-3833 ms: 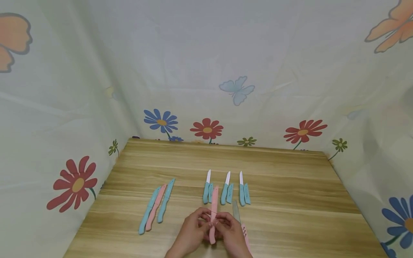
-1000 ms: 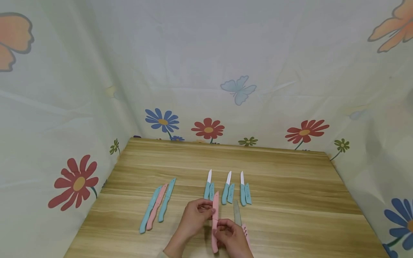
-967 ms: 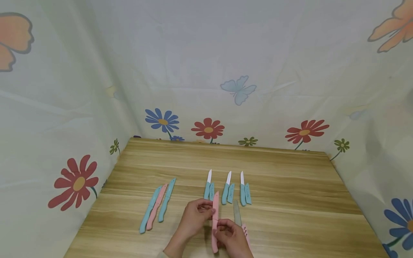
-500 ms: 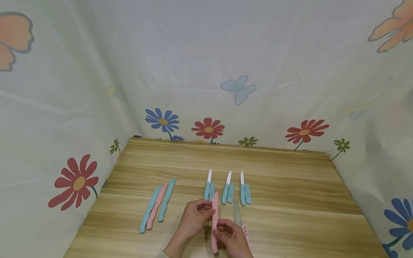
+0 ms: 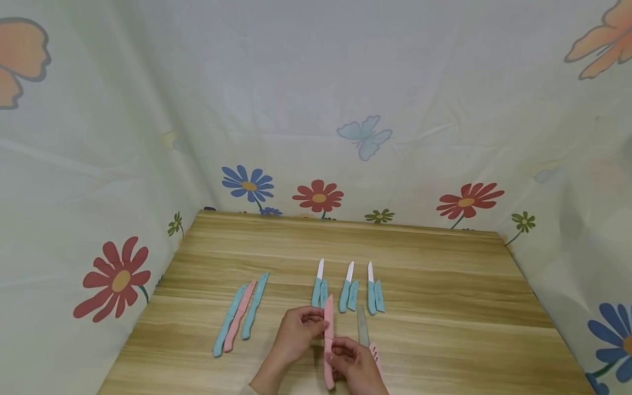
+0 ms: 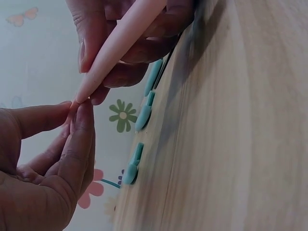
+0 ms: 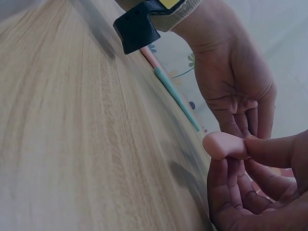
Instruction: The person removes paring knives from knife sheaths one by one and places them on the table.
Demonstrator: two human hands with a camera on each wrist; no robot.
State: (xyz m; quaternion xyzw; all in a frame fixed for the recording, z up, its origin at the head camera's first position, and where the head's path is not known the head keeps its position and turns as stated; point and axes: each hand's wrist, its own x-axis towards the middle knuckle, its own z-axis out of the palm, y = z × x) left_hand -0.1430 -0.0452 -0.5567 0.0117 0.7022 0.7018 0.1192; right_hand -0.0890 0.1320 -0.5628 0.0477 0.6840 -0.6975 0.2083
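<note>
Both hands hold a pink sheathed knife (image 5: 329, 348), its tip pointing away from me, raised over the table. My left hand (image 5: 296, 332) pinches the sheath between thumb and fingers. Lower down, my right hand (image 5: 356, 362) pinches the handle, whose rounded end (image 7: 222, 146) shows in the right wrist view. A seam crosses the knife between the two grips. Just beyond the right hand lies a grey blade (image 5: 362, 325) beside a pink slotted piece (image 5: 374, 352), partly hidden by that hand.
On the wooden table (image 5: 444, 307), two teal sheathed knives (image 5: 255, 307) and a pink one (image 5: 240, 317) lie at left. Three teal-handled knives with white blades (image 5: 350, 271) lie beyond the hands, each beside a teal sheath (image 5: 353, 296). Flowered cloth (image 5: 296, 109) hangs around the table.
Since the oldest frame, the left hand has shifted up onto the sheath and the right hand down along the handle, so the grips are farther apart. Over the last second they barely move.
</note>
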